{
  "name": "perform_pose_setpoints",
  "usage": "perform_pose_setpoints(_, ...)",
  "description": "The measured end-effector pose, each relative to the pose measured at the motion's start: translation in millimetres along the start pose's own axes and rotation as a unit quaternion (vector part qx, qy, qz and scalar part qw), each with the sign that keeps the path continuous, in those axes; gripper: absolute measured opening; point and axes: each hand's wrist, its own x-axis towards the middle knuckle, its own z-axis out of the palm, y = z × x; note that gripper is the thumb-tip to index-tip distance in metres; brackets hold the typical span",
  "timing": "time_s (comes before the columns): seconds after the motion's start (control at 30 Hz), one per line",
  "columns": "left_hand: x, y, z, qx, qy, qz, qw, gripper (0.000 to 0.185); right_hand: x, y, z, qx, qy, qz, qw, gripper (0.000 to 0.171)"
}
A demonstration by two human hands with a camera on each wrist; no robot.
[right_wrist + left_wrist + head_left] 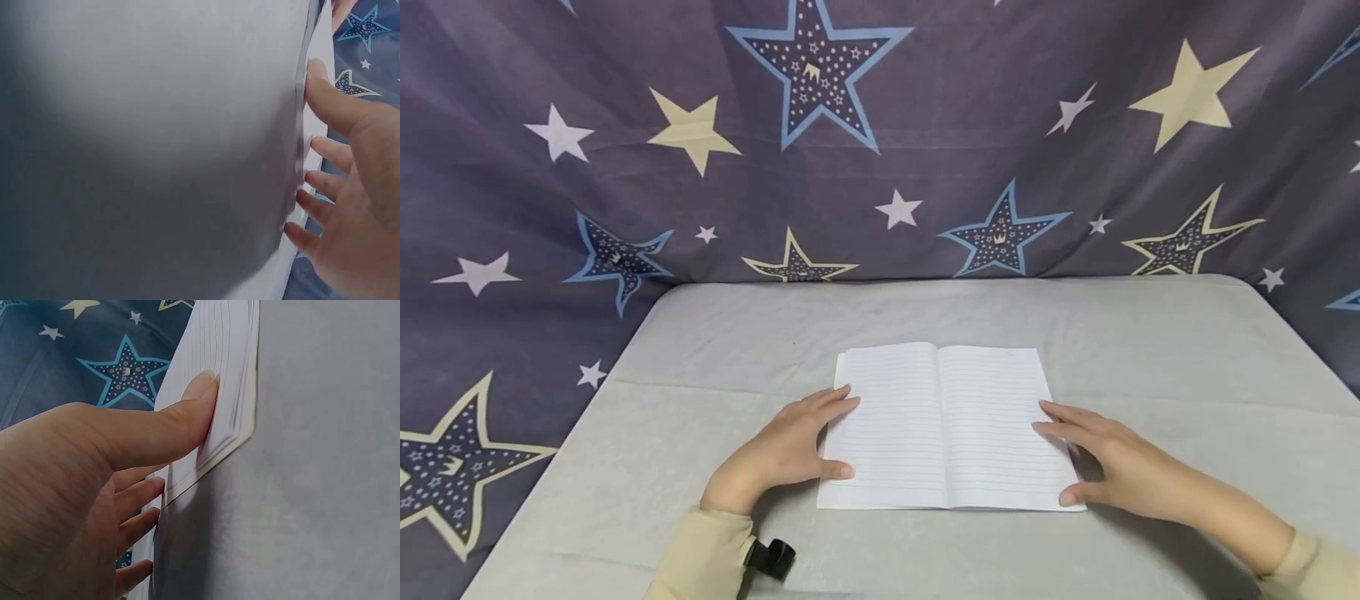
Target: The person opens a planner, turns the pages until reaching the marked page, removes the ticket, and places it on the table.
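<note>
With the notebook (947,427) lying open mid-table (1150,350), both hands rest on its outer edges: left hand (786,450) with straight fingers, thumb pressing the left page; right hand (1101,458) likewise flat. Step in hand appears to be steadying. Any next page turn requires 1 fingertip to lift a single sheet.

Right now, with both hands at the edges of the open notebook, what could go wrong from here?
The left hand has its thumb on the stacked page edges of the notebook; a slip might crease or fan several sheets. The right hand touches the far edge with straight fingers only, so that side could slide on the smooth grey tablecloth. The pages are thin and might lift unevenly.
</note>
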Motion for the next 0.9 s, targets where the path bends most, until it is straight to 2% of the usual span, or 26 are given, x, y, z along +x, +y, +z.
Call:
perform_pose_setpoints(0.13,0.7,-1.3,0.1,-0.001,-0.001,-0.002,1.0,0.09,4.7,6.2,1.8,0.011,0.019,-0.022,1.0,0.09)
perform_pose_setpoints(0.33,2.5,-2.1,0.1,0.0,-0.004,-0.004,1.0,0.09,6.5,7.2,1.1,0.018,0.012,-0.023,0.999,0.096)
perform_pose_setpoints(0.63,1.9,-1.5,-1.6,0.001,-0.005,-0.002,1.0,0.091,7.8,-0.8,3.0,-0.002,0.036,-0.012,0.999,0.07)
perform_pose_setpoints(0.8,1.1,-1.9,-0.7,-0.004,-0.006,-0.005,1.0,0.091,11.5,-8.6,1.5,-0.015,0.036,0.012,0.999,0.063)
perform_pose_setpoints(0.9,0.5,-2.9,0.5,-0.006,-0.006,-0.007,0.9999,0.091,16.1,-15.0,-0.6,-0.006,0.04,0.049,0.998,0.078)
